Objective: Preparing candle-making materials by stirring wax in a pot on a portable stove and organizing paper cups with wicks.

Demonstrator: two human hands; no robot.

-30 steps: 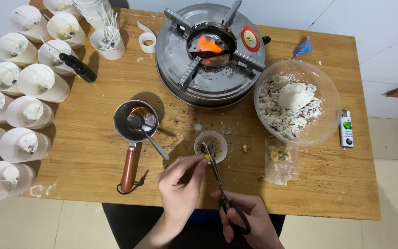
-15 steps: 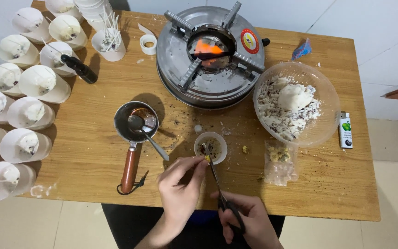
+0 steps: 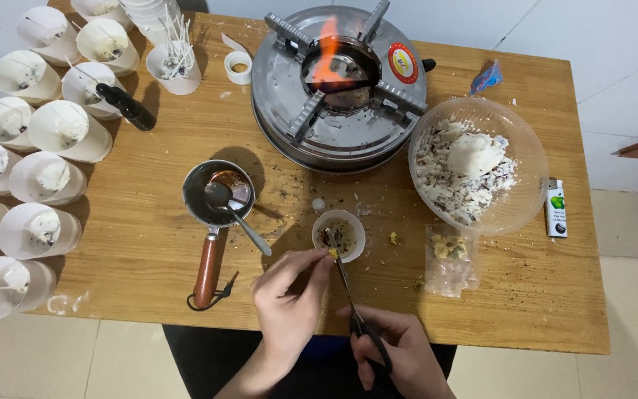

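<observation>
Your left hand [image 3: 289,299] pinches a yellow bit [image 3: 331,253] at the small cup [image 3: 338,235] while your right hand [image 3: 393,355] grips scissors [image 3: 348,288], blades nearly together.

i have 1 view only, from the camera on the person's head, looking steeply down on the wooden table [image 3: 149,244] from its near edge. it sits fairly close, with both hands at the bottom and the stove [image 3: 339,89] at the top.
</observation>
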